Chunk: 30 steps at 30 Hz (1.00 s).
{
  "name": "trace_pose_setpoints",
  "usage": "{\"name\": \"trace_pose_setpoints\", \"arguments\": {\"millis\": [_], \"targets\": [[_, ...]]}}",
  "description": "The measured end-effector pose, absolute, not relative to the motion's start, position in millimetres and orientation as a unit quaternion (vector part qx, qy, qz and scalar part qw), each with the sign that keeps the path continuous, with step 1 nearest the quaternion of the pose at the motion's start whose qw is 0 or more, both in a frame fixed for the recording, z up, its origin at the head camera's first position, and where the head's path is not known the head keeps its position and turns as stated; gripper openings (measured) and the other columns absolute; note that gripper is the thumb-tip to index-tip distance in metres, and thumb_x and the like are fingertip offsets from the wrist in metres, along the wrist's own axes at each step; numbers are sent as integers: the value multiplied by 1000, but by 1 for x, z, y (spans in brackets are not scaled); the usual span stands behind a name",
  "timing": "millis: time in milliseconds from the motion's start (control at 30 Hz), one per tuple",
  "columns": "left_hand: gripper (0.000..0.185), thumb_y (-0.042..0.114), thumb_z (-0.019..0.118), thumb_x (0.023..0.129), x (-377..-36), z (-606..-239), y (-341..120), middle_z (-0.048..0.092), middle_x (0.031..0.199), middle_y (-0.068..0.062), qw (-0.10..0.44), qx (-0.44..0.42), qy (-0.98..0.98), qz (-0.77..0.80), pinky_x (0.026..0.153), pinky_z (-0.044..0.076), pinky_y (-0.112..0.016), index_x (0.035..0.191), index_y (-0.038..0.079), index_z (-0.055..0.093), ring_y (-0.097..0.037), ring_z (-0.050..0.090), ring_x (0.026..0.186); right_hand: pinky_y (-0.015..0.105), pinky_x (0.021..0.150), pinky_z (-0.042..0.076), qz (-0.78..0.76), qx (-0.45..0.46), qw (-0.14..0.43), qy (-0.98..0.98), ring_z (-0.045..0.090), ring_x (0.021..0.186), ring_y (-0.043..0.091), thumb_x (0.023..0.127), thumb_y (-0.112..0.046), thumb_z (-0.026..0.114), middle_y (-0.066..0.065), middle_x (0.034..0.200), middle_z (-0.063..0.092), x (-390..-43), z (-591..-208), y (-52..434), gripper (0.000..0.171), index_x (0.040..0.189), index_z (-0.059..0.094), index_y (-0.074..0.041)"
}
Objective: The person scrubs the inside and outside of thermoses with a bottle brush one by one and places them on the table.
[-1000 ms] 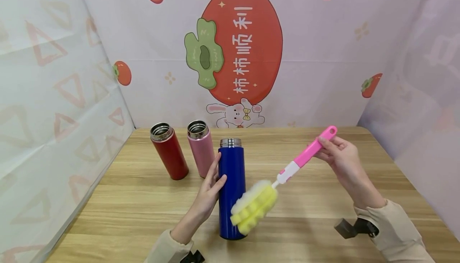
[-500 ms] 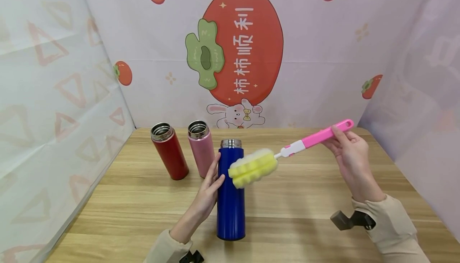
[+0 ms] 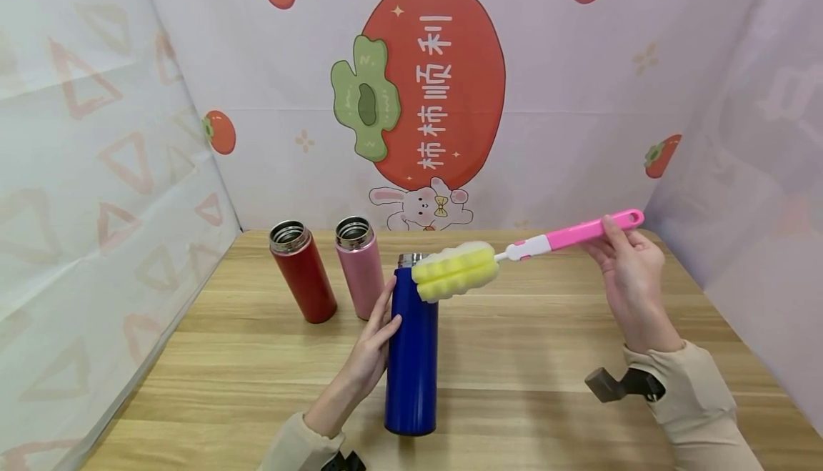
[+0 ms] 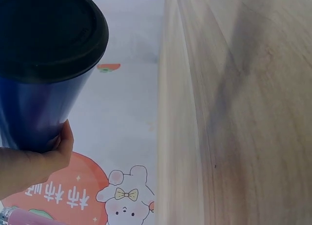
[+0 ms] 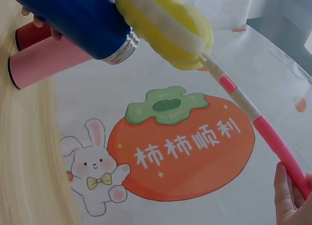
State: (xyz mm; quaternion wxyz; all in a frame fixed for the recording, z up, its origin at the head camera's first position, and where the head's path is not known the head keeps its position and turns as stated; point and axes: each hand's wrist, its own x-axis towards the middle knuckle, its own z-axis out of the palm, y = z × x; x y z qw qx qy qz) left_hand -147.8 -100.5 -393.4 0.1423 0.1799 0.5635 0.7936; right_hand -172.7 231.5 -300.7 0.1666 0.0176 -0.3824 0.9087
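Observation:
My left hand [image 3: 371,357] grips a blue thermos bottle [image 3: 411,364], which stands nearly upright with its steel mouth bare. Its dark base [image 4: 48,40] faces the left wrist camera, apart from the tabletop. Between thumb and fingers, my right hand [image 3: 633,278] pinches the pink handle [image 3: 588,232] of a bottle brush close to its end. The brush's yellow and white sponge head [image 3: 456,271] overlaps the bottle's upper part in the head view. In the right wrist view the sponge [image 5: 170,28] lies beside the bottle's neck [image 5: 122,49], outside the mouth; whether they touch I cannot tell.
A red bottle [image 3: 305,278] and a pink bottle [image 3: 360,278], both without lids, stand behind and left of the blue one. Beneath everything is a wooden table [image 3: 546,399]. Printed cloth walls [image 3: 579,99] enclose its back and sides.
The brush has risen from the blue bottle's lower part to near its neck and swung closer to level. My right hand has shifted up and right. The left hand keeps its grip.

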Motion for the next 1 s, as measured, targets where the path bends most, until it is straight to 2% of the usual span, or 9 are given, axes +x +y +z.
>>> {"name": "trace_pose_setpoints", "arguments": {"millis": [300, 433, 567, 700, 1000], "targets": [[57, 19, 35, 95, -145, -389, -103, -2, 147, 2, 176, 167, 545, 803, 104, 11, -48, 142, 29, 5, -25, 9, 133, 29, 69, 50, 914, 6, 174, -366, 65, 71, 22, 78, -4, 63, 16, 76, 64, -174, -299, 232, 16, 87, 58, 7], [65, 17, 44, 91, -145, -390, -103, 7, 146, -6, 182, 156, 563, 791, 99, 23, -50, 141, 36, 7, -31, 22, 128, 30, 68, 51, 917, 15, 176, -358, 65, 70, 22, 79, -3, 62, 17, 75, 64, -175, -299, 233, 14, 87, 58, 8], [77, 11, 57, 84, -146, -394, -100, 22, 141, -15, 168, 143, 584, 781, 93, 34, -47, 139, 39, 10, -32, 36, 120, 31, 67, 51, 920, 24, 183, -346, 65, 69, 23, 80, -1, 60, 18, 73, 64, -177, -299, 234, 12, 86, 58, 9], [84, 9, 62, 80, -147, -395, -97, 27, 139, -15, 149, 130, 603, 773, 91, 37, -46, 140, 37, 9, -31, 39, 117, 31, 67, 51, 922, 15, 189, -337, 65, 69, 23, 80, -1, 60, 17, 73, 63, -177, -298, 237, 14, 88, 57, 9], [77, 19, 63, 80, -144, -397, -95, 34, 134, -16, 81, 111, 667, 732, 86, 41, -46, 139, 34, 16, -32, 44, 112, 32, 70, 50, 933, 13, 163, -321, 64, 73, 24, 82, -1, 58, 18, 76, 64, -174, -297, 245, 13, 90, 57, 8]]}}
